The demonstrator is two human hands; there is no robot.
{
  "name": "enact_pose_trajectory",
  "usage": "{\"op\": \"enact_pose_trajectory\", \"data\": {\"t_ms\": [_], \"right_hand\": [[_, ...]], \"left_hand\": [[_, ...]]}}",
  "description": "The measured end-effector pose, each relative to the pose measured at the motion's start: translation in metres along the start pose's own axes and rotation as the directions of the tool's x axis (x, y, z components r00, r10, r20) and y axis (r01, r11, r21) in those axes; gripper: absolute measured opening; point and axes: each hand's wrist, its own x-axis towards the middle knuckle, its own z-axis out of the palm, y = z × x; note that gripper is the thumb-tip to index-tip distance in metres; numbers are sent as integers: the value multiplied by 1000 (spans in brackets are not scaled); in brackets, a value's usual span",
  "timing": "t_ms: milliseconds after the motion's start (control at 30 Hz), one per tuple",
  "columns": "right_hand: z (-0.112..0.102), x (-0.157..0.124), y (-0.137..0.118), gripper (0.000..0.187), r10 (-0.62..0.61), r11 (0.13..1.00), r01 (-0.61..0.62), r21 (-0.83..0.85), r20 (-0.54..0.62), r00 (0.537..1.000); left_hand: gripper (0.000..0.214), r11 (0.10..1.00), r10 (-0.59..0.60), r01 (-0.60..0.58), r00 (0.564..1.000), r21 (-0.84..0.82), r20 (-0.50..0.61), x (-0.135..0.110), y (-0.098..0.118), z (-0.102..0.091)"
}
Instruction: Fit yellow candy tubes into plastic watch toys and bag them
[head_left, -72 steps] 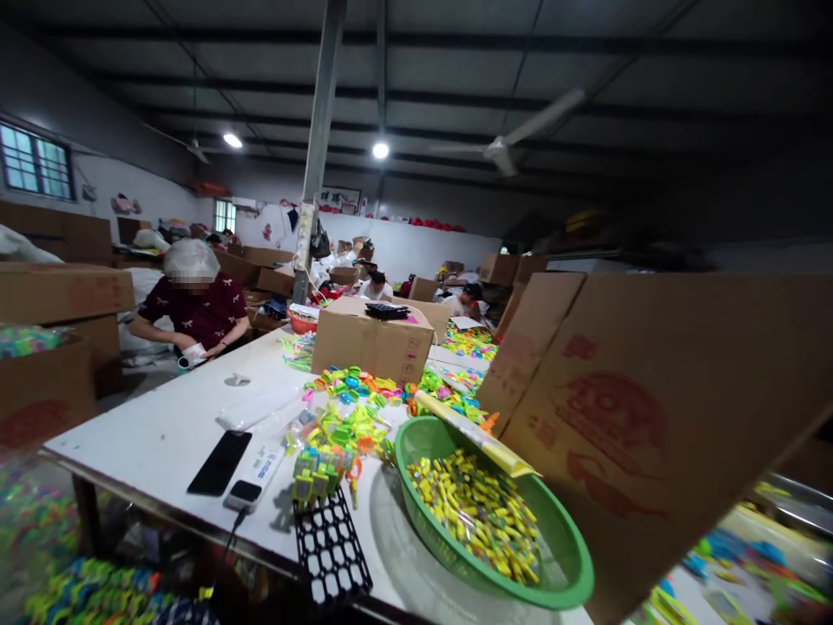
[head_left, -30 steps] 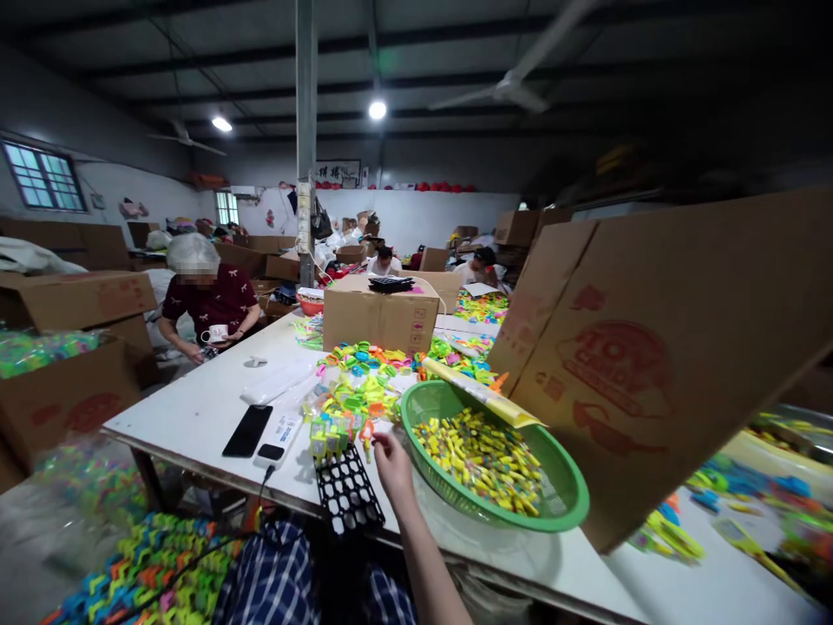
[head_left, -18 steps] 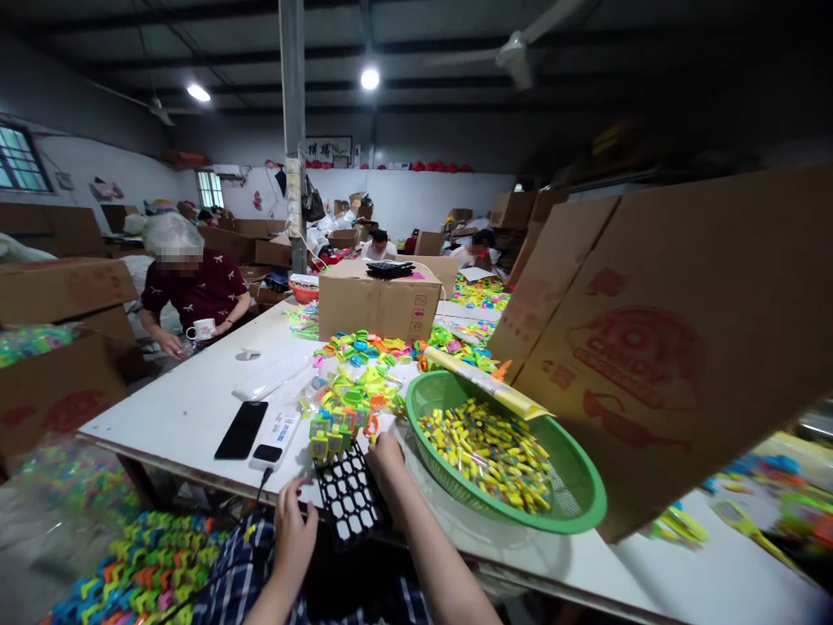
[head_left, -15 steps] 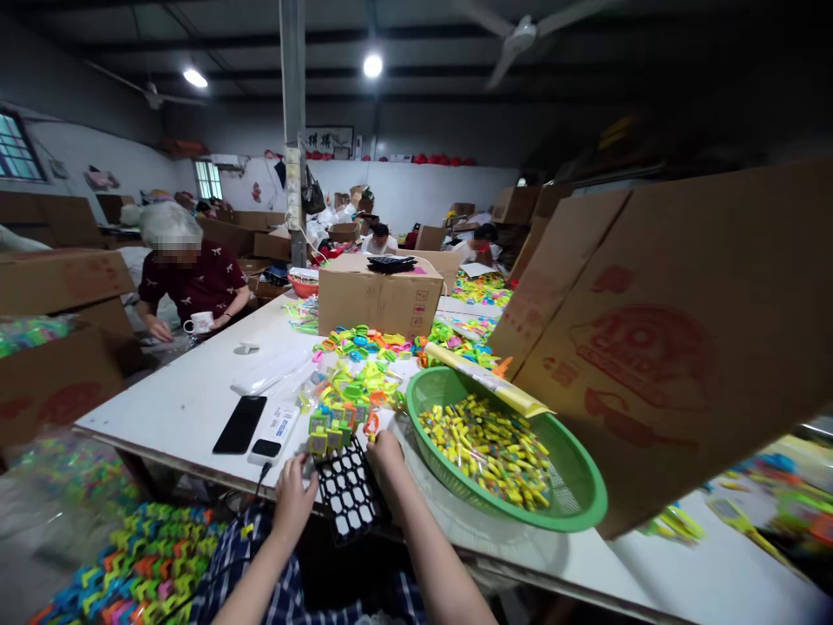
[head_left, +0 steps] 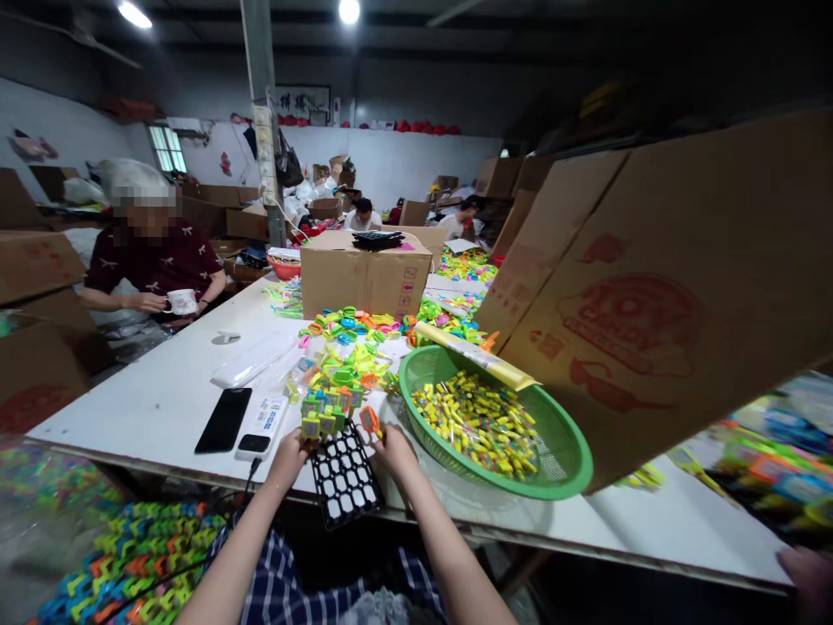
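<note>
A black honeycomb tray [head_left: 344, 477] lies at the near edge of the white table [head_left: 156, 404], with small green toys [head_left: 325, 415] standing along its far end. My left hand [head_left: 291, 453] rests at the tray's left far corner, fingers closed on a yellow-green toy piece [head_left: 311, 426]. My right hand [head_left: 391, 444] is at the tray's right far corner and pinches an orange toy piece [head_left: 370, 420]. A heap of bright plastic toys [head_left: 351, 369] lies just beyond.
A green basket [head_left: 573, 469] of yellow sweets sits right of the tray, against a big tilted carton [head_left: 657, 304]. A black phone [head_left: 224, 419] and a power bank [head_left: 260, 425] lie left. A cardboard box [head_left: 364, 278] stands farther back. A seated person [head_left: 153, 260] holds a cup at the left.
My right hand came to the tray first, then my left hand rose to its left corner. The right hand now pinches an orange piece. The view has tilted down.
</note>
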Motion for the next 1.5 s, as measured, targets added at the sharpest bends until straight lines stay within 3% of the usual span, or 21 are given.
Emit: {"op": "enact_pose_trajectory", "data": {"t_ms": [233,467,733,1067,1300,1400,1500], "right_hand": [[24,13,-20,32,-271,909,279,310,-68,960],[45,25,-19,39,-374,837,378,396,-92,923],[48,16,-21,40,-435,817,444,369,-113,893],[58,9,-24,42,-373,830,397,392,-140,917],[53,2,-30,47,-338,864,357,356,-116,934],[36,-22,-34,48,-285,880,334,337,-187,940],[6,-61,-36,41,-386,819,440,369,-213,897]], "left_hand": [[25,999,-19,20,1000,-43,9,-1,1,0],[24,1000,-11,11,1000,-13,12,-1,0,0],[22,989,54,-53,999,139,2,-4,-1,-2],[27,968,85,-71,995,242,-46,-7,-3,0],[31,970,130,-112,989,217,-70,-9,5,0],[26,974,127,-103,986,203,-105,-9,9,-1],[18,980,117,-88,981,181,-155,-8,12,-3]]}}
